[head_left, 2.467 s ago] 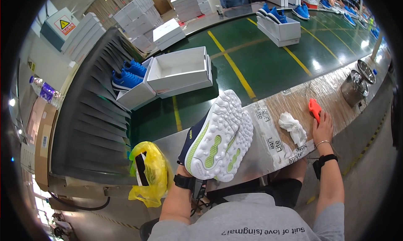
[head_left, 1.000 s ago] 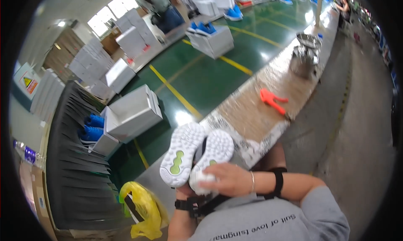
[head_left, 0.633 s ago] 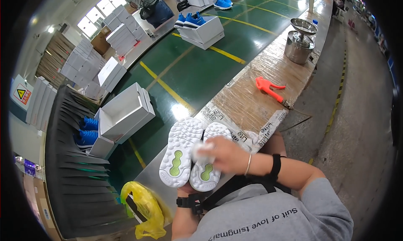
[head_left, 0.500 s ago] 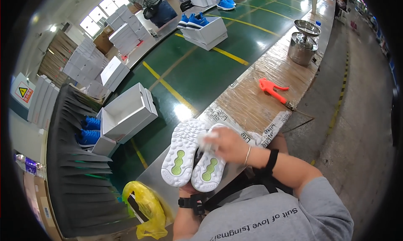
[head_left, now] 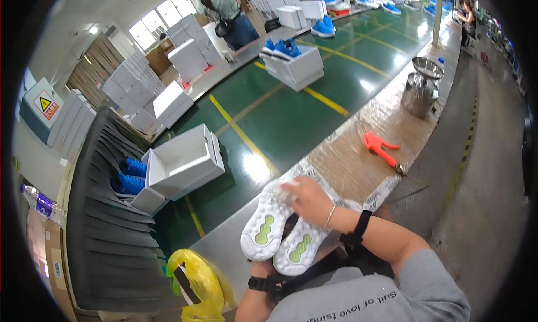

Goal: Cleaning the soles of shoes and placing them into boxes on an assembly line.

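A pair of shoes is held up with the white, knobbly soles facing me, each with a green inset: the left shoe [head_left: 264, 228] and the right shoe [head_left: 297, 248]. My left hand [head_left: 262, 268] supports them from beneath at the heel end; its fingers are hidden behind the shoes. With closed fingers, my right hand [head_left: 311, 200] grips a white cloth or tissue wad [head_left: 285, 192], which touches the forefoot of the left sole.
Beside me, a yellow plastic bag [head_left: 196, 283] lies on the metal ledge. A red air gun [head_left: 381, 148] and a metal canister [head_left: 418, 95] stand or lie on the ledge to the right. Open white boxes [head_left: 188, 159] with blue shoes [head_left: 130, 183] sit on the green belt.
My right hand with the wad has shifted from between the soles onto the left shoe's forefoot. The shoes appear lower and further right, along with the whole tilted view.
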A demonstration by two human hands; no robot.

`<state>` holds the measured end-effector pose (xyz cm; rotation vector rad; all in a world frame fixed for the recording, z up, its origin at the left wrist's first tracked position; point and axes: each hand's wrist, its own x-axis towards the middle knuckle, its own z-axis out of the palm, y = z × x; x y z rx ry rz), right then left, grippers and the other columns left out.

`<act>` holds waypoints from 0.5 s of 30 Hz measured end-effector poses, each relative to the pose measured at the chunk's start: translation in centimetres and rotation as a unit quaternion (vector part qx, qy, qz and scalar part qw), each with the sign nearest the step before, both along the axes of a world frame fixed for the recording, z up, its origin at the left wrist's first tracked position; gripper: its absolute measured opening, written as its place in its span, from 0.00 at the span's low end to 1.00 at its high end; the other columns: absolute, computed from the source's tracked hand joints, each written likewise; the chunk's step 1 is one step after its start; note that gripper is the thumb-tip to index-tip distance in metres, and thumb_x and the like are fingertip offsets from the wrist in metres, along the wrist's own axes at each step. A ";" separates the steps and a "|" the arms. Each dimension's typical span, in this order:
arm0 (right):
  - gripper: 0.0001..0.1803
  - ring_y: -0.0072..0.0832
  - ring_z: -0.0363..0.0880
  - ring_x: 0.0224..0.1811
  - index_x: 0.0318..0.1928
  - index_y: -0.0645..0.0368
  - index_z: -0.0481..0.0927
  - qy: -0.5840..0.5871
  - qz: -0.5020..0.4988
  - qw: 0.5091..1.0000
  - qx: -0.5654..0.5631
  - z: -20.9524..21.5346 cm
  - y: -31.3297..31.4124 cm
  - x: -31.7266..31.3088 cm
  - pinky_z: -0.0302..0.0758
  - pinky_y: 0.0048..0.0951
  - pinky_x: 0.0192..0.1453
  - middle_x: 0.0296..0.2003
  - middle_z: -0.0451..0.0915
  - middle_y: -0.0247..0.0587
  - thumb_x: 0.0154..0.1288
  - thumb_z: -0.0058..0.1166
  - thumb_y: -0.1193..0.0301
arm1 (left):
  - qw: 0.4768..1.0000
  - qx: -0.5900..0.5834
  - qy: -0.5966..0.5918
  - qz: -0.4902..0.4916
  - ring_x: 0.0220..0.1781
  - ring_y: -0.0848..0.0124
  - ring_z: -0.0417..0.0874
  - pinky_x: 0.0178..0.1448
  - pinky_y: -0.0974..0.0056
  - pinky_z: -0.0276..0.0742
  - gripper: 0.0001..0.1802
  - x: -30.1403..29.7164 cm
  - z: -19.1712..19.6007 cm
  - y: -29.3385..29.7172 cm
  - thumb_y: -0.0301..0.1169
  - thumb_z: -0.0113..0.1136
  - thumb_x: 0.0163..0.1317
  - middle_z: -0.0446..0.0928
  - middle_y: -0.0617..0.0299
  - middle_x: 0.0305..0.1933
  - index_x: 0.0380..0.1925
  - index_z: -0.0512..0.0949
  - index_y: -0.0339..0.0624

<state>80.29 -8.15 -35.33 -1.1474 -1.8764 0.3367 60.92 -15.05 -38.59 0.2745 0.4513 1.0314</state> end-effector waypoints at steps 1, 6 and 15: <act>0.21 0.48 0.72 0.44 0.49 0.57 0.75 0.031 -0.042 0.996 -0.070 -2.8 2.1 1.1 0.69 0.42 0.52 0.39 0.74 0.53 0.52 0.53 0.73 | 0.988 0.079 0.132 0.021 0.57 0.62 0.71 0.61 0.56 0.68 0.22 -0.4 -1.3 -0.4 0.40 0.42 0.68 0.71 0.56 0.56 0.57 0.66 0.41; 0.18 0.47 0.71 0.46 0.49 0.57 0.74 0.096 -0.012 0.993 -0.074 -0.3 3.7 0.8 0.68 0.41 0.54 0.40 0.74 0.52 0.56 0.52 0.73 | 0.665 0.402 0.630 -0.007 0.60 0.65 0.69 0.64 0.62 0.63 0.21 -2.8 -5.7 1.5 0.34 0.45 0.65 0.70 0.56 0.58 0.57 0.67 0.42; 0.28 0.47 0.69 0.50 0.56 0.51 0.69 0.017 0.358 0.932 0.045 6.2 -7.7 -1.2 0.68 0.40 0.52 0.46 0.70 0.54 0.51 0.52 0.78 | 0.748 0.449 0.488 0.041 0.57 0.64 0.71 0.62 0.60 0.66 0.20 -0.6 -2.1 4.7 0.35 0.48 0.64 0.72 0.56 0.56 0.55 0.70 0.42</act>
